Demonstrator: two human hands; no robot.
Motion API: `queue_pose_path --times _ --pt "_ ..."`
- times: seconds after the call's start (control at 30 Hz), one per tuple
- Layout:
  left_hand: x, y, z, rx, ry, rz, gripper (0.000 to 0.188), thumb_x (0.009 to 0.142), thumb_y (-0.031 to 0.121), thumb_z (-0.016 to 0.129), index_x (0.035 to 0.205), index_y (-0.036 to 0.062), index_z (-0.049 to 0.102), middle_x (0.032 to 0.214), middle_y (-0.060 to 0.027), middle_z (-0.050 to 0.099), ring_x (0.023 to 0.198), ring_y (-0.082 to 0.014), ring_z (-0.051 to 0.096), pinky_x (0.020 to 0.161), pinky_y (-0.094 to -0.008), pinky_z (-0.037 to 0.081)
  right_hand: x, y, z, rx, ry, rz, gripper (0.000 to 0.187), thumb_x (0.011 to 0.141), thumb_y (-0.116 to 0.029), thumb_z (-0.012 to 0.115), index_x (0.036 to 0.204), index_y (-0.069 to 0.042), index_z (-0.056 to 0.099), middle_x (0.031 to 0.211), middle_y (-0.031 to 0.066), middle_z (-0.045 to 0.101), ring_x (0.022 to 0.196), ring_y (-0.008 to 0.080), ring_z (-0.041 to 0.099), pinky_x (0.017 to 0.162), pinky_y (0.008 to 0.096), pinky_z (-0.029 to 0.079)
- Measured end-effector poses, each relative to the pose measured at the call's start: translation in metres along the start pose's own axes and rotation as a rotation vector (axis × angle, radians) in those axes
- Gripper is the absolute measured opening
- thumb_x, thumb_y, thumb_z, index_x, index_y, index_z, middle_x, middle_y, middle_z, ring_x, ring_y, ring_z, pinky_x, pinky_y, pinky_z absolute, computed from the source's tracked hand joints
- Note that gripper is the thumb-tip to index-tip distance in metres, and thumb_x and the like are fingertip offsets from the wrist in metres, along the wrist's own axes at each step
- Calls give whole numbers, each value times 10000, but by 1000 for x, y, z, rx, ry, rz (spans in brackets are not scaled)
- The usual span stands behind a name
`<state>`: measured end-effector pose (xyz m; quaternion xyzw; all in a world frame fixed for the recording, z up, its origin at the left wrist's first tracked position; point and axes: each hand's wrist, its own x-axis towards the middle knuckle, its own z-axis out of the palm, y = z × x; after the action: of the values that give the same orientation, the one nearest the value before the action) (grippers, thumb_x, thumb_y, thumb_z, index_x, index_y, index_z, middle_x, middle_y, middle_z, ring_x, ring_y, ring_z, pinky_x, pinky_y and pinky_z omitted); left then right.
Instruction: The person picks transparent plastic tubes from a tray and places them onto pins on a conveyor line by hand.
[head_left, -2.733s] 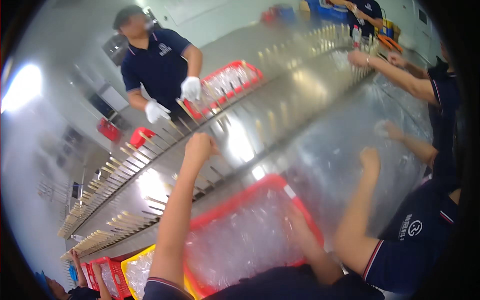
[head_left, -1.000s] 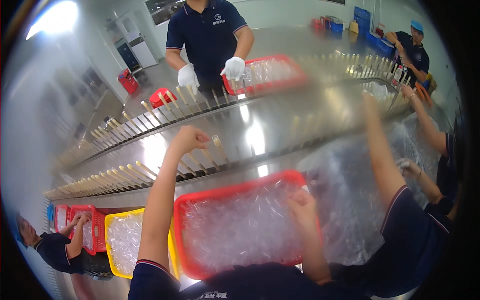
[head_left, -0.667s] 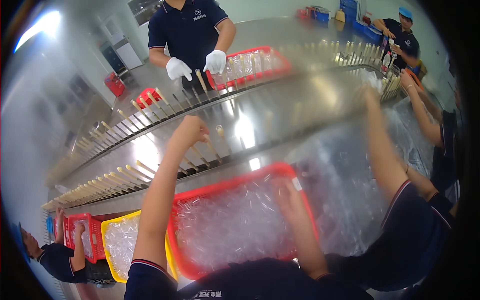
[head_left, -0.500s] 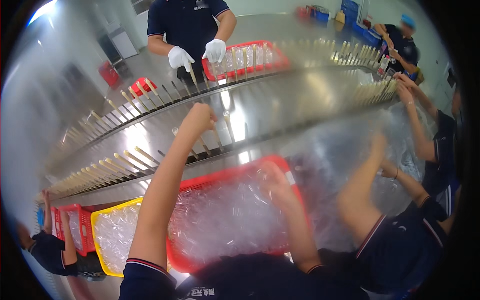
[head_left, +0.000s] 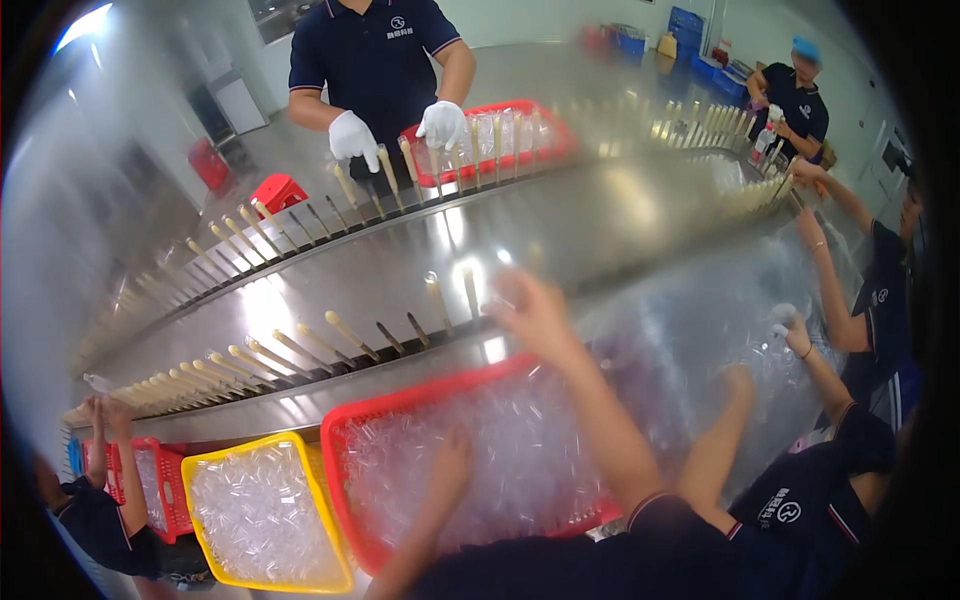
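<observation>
My left hand (head_left: 455, 465) is over the red basket (head_left: 400, 400), low among loose clear tubes (head_left: 525, 430); blur hides its fingers. My right hand (head_left: 532, 312) reaches over the near edge of the metal table, beside a row of upright rods. Its fingers look closed at a rod, but what they grip is smeared. Just left of it stands a rod with a pale sleeve and a clear tip (head_left: 436, 295). Two bare dark rods (head_left: 402, 335) come further left, followed by several pale-sleeved rods (head_left: 275, 358).
A yellow basket (head_left: 322, 515) of clear tubes stands left of the red one. Clear plastic sheeting (head_left: 660, 330) lies to the right, with co-workers' arms over it. Opposite, a person's white-gloved hands (head_left: 395, 135) work at the far rod row (head_left: 385, 178) on the metal table (head_left: 350, 265).
My left hand has come back from the rods down to the basket. My right hand has risen from the basket to the rods. The view has shifted, and the rods appear further left.
</observation>
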<state>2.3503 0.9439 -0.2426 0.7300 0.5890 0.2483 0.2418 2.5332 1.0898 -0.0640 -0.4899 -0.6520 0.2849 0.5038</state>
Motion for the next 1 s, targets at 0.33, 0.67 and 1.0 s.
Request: queue_pose_path --times 0.33,0.67,1.0 --pt "30 51 7 317 161 358 261 760 118 484 988 12 555 853 -156 570 835 -286 543 741 -364 438 94 50 -52 -559 -156 -291 83 634 -38 515 644 33 557 696 223 545 623 372 527 626 407 439" --pt "66 87 28 -8 -89 -32 328 768 158 545 1054 -1 530 1117 -198 487 1068 -342 423 910 -385 321 71 48 -146 -406 54 71 427 590 -106 709 982 -23 563 825 143 598 801 277 573 700 324 447" --pt "64 115 37 -1087 17 -715 411 767 263 547 1118 53 516 999 -85 550 789 -163 529 600 -241 383 -142 159 -97 871 140 451 254 794 -29 492 1046 -58 474 963 65 509 926 155 495 780 278 412"
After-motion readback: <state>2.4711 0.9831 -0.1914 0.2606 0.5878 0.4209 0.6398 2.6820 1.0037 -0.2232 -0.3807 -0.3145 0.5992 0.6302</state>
